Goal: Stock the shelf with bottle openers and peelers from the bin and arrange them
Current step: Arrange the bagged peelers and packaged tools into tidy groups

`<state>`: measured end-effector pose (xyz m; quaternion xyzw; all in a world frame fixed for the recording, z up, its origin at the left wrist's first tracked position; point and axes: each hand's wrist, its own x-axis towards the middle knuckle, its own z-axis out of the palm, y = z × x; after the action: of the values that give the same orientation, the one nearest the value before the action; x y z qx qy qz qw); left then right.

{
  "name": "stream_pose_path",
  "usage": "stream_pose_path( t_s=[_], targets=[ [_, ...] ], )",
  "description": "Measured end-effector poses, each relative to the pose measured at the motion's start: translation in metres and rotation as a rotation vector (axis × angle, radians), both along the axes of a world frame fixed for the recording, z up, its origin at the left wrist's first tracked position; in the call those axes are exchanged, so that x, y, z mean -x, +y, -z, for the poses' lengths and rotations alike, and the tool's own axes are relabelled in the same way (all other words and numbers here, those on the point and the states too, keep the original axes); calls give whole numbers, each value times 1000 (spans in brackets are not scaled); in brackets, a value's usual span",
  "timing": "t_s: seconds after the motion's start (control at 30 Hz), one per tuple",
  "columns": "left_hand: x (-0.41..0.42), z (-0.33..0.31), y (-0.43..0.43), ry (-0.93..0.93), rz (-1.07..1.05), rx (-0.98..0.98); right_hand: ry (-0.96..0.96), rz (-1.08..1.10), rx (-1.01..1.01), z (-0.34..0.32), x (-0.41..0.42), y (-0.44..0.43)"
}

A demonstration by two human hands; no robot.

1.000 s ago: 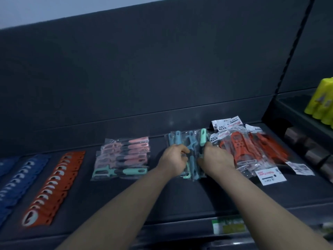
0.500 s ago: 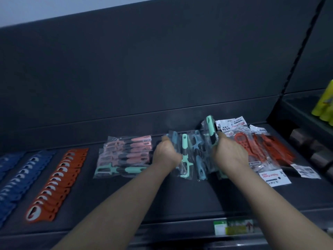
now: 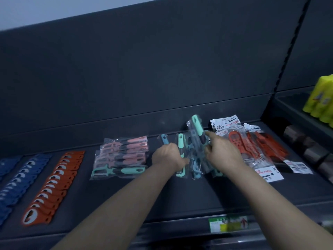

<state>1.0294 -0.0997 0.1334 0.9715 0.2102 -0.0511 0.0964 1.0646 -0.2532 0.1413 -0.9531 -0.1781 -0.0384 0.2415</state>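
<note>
On the dark shelf (image 3: 180, 199), my left hand (image 3: 168, 156) grips a bagged mint-handled peeler (image 3: 180, 141) at the left of a small pile of teal and blue bagged peelers (image 3: 195, 165). My right hand (image 3: 222, 153) holds another bagged mint peeler (image 3: 197, 129), tilted up off the pile, index finger stretched along it. Left of my hands lies a stack of pink bagged peelers (image 3: 124, 152) with one mint peeler (image 3: 117, 171) at its front. Rows of orange bottle openers (image 3: 52, 184) and blue bottle openers (image 3: 21, 177) lie overlapped at the far left.
Red bagged openers (image 3: 259, 145) with white labels (image 3: 225, 121) are heaped right of my right hand. Yellow packs (image 3: 320, 100) stand on a neighbouring shelf at the right. A green-yellow price tag (image 3: 228, 224) sits on the shelf's front rail. The dark back panel rises behind.
My hands have spread apart over the teal pile. The right hand has lifted a mint peeler higher and tilted it; the left hand keeps hold of another at the pile's left.
</note>
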Motion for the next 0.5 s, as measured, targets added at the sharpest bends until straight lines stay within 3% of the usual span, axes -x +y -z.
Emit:
stream_pose_path(
  t_s=[0.23, 0.5],
  targets=[
    [7, 0, -5, 118, 8, 84, 82, -64, 158, 20, 0, 2],
    [17, 1, 4, -105, -90, 279, 52, -78, 75, 26, 3, 5]
  ],
)
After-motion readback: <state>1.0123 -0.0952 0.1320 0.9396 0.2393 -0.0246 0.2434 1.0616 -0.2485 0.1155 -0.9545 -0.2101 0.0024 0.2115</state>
